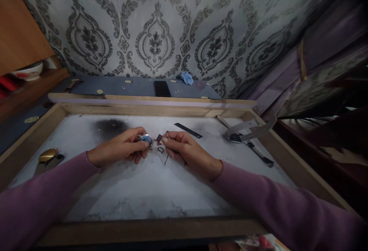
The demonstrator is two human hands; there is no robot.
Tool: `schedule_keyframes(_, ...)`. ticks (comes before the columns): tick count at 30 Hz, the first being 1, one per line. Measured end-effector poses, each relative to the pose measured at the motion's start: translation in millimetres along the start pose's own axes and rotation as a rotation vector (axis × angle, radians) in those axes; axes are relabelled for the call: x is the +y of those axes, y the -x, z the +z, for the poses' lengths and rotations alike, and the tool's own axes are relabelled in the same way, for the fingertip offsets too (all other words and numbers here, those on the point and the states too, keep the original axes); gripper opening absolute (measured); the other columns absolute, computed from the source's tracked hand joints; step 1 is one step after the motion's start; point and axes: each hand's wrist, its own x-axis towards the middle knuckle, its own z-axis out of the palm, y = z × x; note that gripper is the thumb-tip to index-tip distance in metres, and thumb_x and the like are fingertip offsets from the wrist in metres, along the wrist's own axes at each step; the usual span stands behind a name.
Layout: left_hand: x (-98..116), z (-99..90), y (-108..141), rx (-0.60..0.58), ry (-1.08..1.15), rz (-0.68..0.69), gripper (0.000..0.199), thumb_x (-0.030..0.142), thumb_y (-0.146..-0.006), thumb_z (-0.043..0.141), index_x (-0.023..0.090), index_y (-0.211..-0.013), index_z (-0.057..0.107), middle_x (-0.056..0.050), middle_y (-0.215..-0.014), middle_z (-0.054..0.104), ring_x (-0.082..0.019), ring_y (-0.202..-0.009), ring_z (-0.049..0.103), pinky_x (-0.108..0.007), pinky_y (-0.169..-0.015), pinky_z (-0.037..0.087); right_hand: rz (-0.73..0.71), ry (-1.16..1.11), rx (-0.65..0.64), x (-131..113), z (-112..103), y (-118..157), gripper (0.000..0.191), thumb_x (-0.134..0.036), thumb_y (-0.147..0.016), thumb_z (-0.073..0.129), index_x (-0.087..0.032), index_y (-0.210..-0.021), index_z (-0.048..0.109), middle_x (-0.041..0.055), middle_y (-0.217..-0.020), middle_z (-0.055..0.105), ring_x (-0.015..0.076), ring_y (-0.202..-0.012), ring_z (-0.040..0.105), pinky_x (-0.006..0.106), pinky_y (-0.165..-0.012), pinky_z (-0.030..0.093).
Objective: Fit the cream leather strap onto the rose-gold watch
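A round silver watch case with a blue face (146, 140) is pinched between the thumb and fingers of my left hand (130, 145). Just to its right, my right hand (184, 149) grips a small dark strap piece (159, 138), its fingers pressed together. The two hands are close but apart. Below the gap between them, a small dark loop (160, 150) lies on the white surface (129, 193). A thin dark piece (166, 159) is beside my right fingers. Behind my right hand lies a flat black strip (188, 130).
A wooden rim (149, 110) surrounds the white surface. On the right are a watch with a black strap (258, 154) and a clear curved piece (263, 128). A gold-coloured object (48, 155) lies left. Behind the rim are a black phone (162, 89) and blue cloth (186, 77).
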Motion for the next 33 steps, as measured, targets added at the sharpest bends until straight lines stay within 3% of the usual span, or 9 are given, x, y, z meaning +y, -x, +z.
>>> schedule_keyframes(13,2.6,3.0,-0.8,0.031,-0.004,0.089,0.018,0.034,-0.091,0.051,0.017,-0.087,0.053,0.003,-0.068,0.055,-0.007,-0.053,0.048,-0.019,-0.043,0.026,-0.072,0.070,-0.030,8.9,-2.1,-2.0,0.029,-0.040,-0.082,0.063,-0.016,-0.067,0.055,-0.0083,-0.046,0.041,0.0045,-0.039,0.023,0.023,-0.040,0.013)
schedule_keyframes(22,-0.4,3.4,-1.9,0.068,-0.093,0.168,0.016,0.030,-0.093,0.048,0.016,-0.086,0.052,0.004,-0.066,0.055,-0.006,-0.052,0.048,-0.019,-0.046,0.032,-0.110,0.175,-0.041,7.9,-1.4,-0.3,0.036,-0.040,-0.084,0.061,-0.016,-0.059,0.050,-0.0070,-0.047,0.041,0.0052,-0.043,0.026,0.025,-0.044,0.016)
schedule_keyframes(26,1.3,4.9,-1.5,0.071,-0.120,0.183,0.015,0.028,-0.091,0.048,0.016,-0.083,0.051,0.004,-0.066,0.054,-0.007,-0.053,0.048,-0.020,-0.050,0.038,-0.116,0.209,-0.050,7.2,-1.4,0.0,0.032,-0.040,-0.085,0.060,-0.016,-0.064,0.056,-0.0071,-0.048,0.042,0.0058,-0.044,0.027,0.025,-0.046,0.019)
schedule_keyframes(33,3.9,5.4,-0.3,0.081,-0.147,0.177,0.013,0.027,-0.089,0.047,0.016,-0.081,0.051,0.005,-0.063,0.051,-0.007,-0.051,0.047,-0.020,-0.048,0.036,-0.117,0.231,-0.058,7.7,-1.5,-0.4,0.031,-0.041,-0.085,0.060,-0.014,-0.068,0.060,-0.0064,-0.049,0.042,0.0066,-0.047,0.031,0.025,-0.049,0.023)
